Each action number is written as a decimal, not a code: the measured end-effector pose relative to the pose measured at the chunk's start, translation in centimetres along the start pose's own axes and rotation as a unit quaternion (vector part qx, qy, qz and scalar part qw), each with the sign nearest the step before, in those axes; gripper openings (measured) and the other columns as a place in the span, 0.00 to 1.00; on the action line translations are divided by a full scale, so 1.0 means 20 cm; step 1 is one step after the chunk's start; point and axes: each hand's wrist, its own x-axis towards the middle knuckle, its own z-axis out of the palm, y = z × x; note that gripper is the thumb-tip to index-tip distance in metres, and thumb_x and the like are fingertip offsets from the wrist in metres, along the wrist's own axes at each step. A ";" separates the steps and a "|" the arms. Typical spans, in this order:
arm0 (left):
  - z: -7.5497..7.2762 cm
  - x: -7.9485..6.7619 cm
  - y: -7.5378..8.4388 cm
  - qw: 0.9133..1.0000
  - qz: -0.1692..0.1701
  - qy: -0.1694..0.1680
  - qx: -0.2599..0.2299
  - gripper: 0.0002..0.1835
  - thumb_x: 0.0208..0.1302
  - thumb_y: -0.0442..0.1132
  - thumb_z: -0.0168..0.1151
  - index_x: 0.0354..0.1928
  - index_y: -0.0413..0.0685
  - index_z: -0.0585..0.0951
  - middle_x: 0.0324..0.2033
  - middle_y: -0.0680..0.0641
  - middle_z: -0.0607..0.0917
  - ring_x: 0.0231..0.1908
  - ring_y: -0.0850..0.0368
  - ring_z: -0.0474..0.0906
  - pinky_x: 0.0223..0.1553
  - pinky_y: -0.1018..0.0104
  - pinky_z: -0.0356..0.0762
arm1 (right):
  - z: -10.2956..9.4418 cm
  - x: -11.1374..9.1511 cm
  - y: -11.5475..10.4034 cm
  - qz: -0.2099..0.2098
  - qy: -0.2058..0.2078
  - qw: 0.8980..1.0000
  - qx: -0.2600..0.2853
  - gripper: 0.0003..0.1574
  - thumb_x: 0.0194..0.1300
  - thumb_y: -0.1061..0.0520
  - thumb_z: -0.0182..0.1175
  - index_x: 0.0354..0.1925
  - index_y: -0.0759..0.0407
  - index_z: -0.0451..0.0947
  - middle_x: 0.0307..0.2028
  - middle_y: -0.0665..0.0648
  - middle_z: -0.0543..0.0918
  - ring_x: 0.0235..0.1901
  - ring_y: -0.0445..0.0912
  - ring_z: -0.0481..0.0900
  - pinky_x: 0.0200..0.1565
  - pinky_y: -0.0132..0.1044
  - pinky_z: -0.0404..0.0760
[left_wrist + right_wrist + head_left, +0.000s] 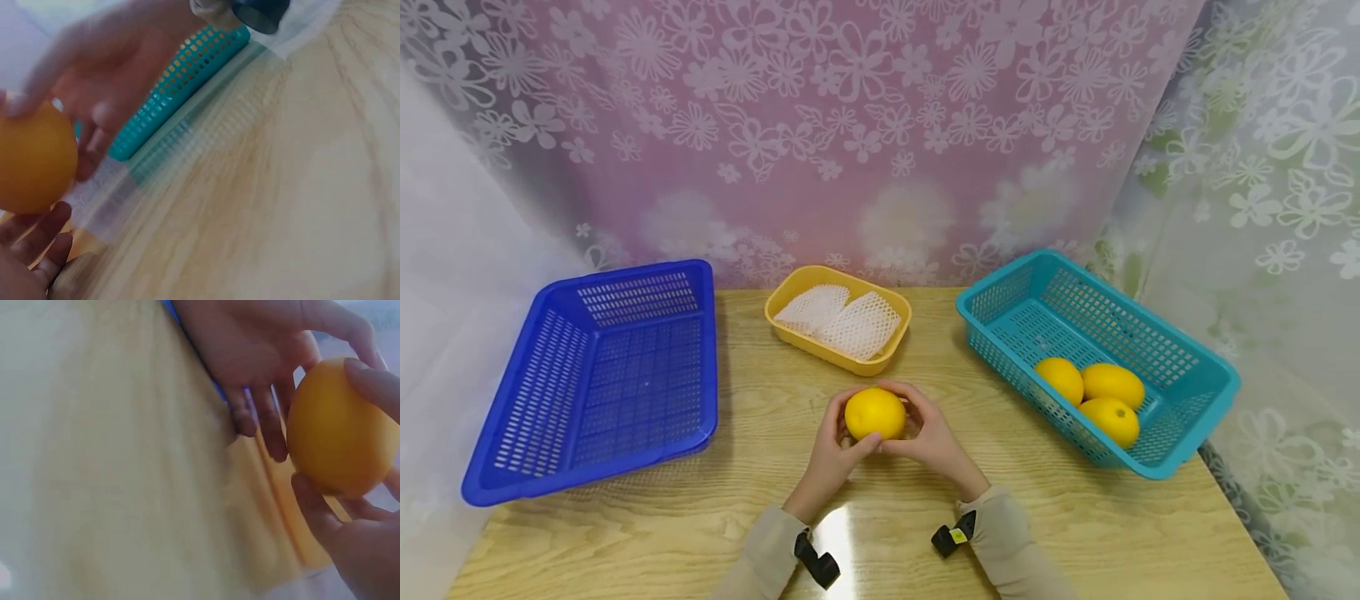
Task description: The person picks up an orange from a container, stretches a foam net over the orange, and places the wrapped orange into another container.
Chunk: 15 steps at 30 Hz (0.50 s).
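Just above the table, between my two hands, is a yellow-orange orange (876,414) with smooth skin. My left hand (837,446) holds it from the left, its thumb against the near side. From the right, my right hand (934,440) curves round the fruit, and the two thumbs nearly meet in front. Seen from the right wrist, the orange (340,428) sits between right thumb and fingers, with the left hand (250,350) along its other side. In the left wrist view, left fingertips (56,219) lie under the orange (34,159).
A small yellow basket (868,367) with white foam net sleeves (857,327) stands behind the hands. To the left is a large blue basket (587,475). Three more oranges (1108,387) lie in the teal basket (1210,383) at right. Flowered curtains (887,125) hang behind the wooden table (1097,517).
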 end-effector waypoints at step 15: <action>-0.02 0.01 -0.15 1.000 -0.008 -0.006 0.030 0.34 0.56 0.35 0.67 0.62 0.48 0.61 0.56 0.46 0.72 0.54 0.54 0.71 0.52 0.66 0.69 | -0.01 -0.04 0.30 0.022 -0.010 0.990 0.138 0.48 0.51 0.69 0.68 0.67 0.64 0.58 0.63 0.64 0.65 0.59 0.51 0.69 0.57 0.35 0.70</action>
